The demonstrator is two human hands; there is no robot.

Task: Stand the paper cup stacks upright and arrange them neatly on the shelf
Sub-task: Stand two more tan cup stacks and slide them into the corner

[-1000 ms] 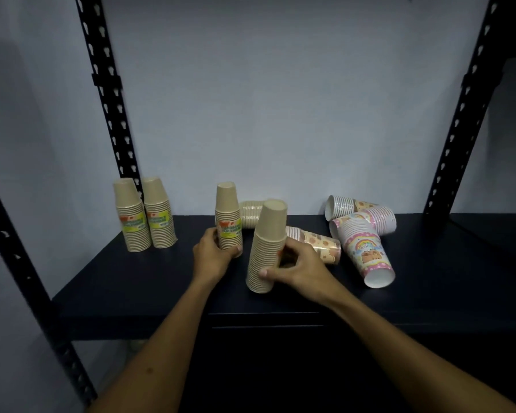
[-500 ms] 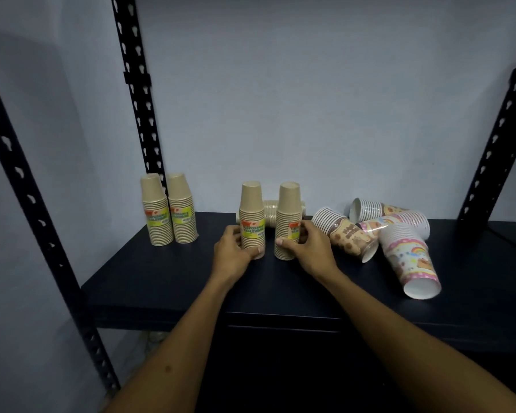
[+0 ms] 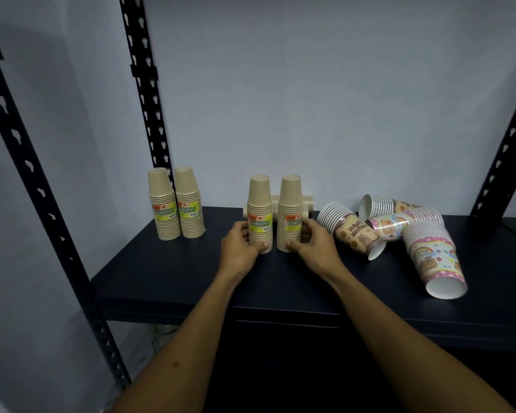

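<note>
kraft-brown cup stacks and are gripped upright near mid-shelf, one by the left hand, one by the right hand, fingers curled round each base; by the look of it, pairing is under way, and next the toppled patterned stacks right of the pair are to be stood.

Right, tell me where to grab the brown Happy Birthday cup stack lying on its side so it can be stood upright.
Grip the brown Happy Birthday stack round its printed outer cup, coming from above with the right hand. It lies tilted, rims pointing back-left and wide open mouth front-right, so the smooth outer cup probably gives the firmest hold. A pink-patterned stack lies close against its right side, so approaching from there looks cramped.
</note>
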